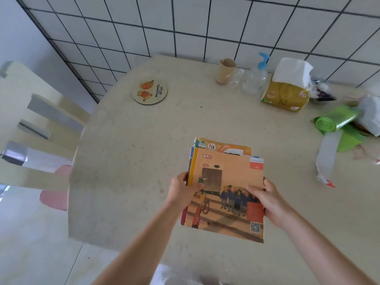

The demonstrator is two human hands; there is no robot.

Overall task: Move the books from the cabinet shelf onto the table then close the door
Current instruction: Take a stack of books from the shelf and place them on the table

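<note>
Beige speckled stone bench [133, 151] fills our view. Stack of orange-covered picture books [226, 190] over bench middle, long axis running away from us, top edge toward tiled wall; whether resting on bench, we cannot tell. Left hand [183, 191] grips stack's left edge, thumb on cover. Right hand [267, 199] grips right edge likewise.

Orange-covered books [226, 182], beige table [144, 151]

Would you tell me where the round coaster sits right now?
The round coaster lies on the table, far left in the head view, left of the paper cup.
</note>
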